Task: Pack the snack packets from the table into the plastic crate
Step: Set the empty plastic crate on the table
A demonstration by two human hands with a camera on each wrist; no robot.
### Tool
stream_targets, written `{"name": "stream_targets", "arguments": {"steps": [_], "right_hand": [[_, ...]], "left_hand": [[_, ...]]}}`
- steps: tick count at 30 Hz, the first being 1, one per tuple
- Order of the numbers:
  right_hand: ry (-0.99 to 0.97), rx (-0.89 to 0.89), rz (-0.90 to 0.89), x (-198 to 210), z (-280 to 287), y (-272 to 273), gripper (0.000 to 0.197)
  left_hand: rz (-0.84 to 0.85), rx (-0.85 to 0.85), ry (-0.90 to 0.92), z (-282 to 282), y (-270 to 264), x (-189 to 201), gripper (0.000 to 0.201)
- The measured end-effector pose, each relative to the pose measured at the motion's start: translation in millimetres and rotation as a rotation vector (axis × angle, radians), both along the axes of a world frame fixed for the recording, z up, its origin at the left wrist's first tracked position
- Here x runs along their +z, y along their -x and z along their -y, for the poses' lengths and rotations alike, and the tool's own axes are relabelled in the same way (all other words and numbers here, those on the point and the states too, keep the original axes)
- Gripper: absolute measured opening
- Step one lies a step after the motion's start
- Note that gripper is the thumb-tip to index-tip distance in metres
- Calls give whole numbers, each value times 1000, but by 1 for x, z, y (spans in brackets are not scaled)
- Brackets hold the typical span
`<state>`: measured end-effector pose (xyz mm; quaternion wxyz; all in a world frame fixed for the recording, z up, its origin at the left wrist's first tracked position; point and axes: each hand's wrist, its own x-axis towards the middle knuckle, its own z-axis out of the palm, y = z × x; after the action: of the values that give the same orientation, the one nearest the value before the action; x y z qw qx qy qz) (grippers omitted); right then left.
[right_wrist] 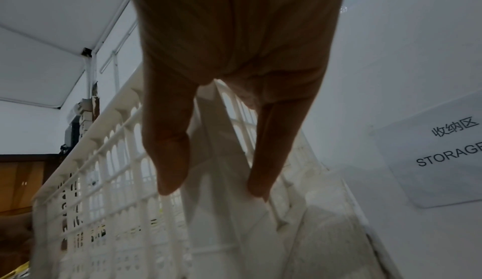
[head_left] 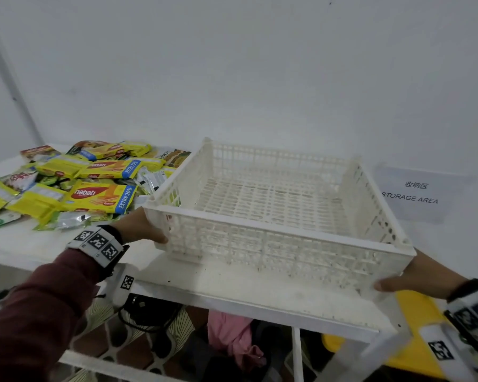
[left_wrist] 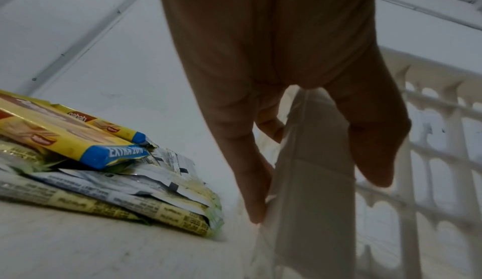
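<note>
Left hand (head_left: 142, 227) and right hand (head_left: 422, 275) pinch, thumbs opposing fingers.

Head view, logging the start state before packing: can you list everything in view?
plastic crate: one, white, empty, tilted at the table's near edge.
snack packets: a pile, uncounted, mostly yellow with some green and silver, left of the crate.
table: one, white.
storage area sign: one, white, right of the crate.
left hand: grips the crate's near left corner.
right hand: grips the crate's near right corner.
</note>
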<state>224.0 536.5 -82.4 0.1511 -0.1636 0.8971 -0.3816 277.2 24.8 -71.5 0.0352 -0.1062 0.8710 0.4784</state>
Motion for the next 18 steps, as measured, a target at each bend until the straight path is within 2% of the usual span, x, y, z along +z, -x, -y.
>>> {"name": "stream_targets", "arguments": {"steps": [7,10,12,15,18], "right_hand": [[13,-19,-17,6,6,-10,115],[12,-36,5,11,12,-16,99],[4,-63,25,14,16,-22,79],[-7,-77,8,17,21,-27,60],[-63,-83,-5,19,25,-30,55]], "left_hand": [[21,-10,23,9,-6,-6,73],[11,-16,-1,5,-9,-4,73],[-2,-24,-6,2,-9,-3,72],[-29,-52,-32,0,-11,-3,72],[-45,-61,-68,1,-7,-6,63]]}}
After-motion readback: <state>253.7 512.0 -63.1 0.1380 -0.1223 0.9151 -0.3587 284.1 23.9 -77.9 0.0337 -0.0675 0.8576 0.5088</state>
